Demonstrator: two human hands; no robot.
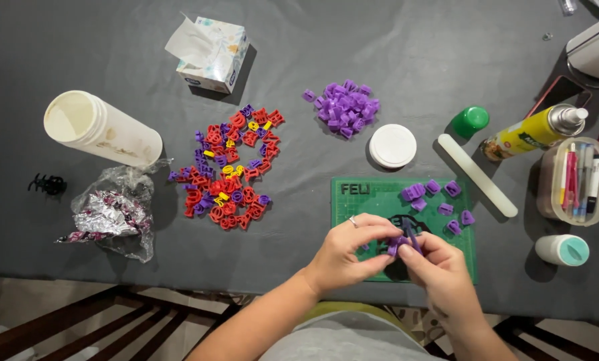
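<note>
Purple plastic, small and blocky, is what both hands work on: a little purple piece (398,245) pinched between the fingertips just above the lower edge of a green cutting mat (353,200). Its exact shape is hard to tell, since the fingers cover most of it, and a thin dark tool or strip rises from it between the thumbs.

The left hand (349,251) comes in from seven o'clock, its fingers curled and closed on the piece from the left, a ring showing on one finger. The right hand (440,267) comes in from five o'clock, fingers bent and gripping the same piece from the right, so the two sets of fingertips meet over the mat.

At one o'clock from the hands, more loose purple pieces (440,197) lie scattered on the mat. At twelve o'clock, beyond the mat, sits a white round lid (393,146), and past it a heap of purple pieces (346,107). At ten o'clock spreads a mixed pile of red, purple and yellow pieces (232,170) on the dark grey table (112,53). Farther at ten o'clock a white jar (102,129) lies on its side beside crumpled foil wrapping (112,210). At two o'clock a white rod (476,175) lies slantwise near a yellow spray can (533,132).
</note>
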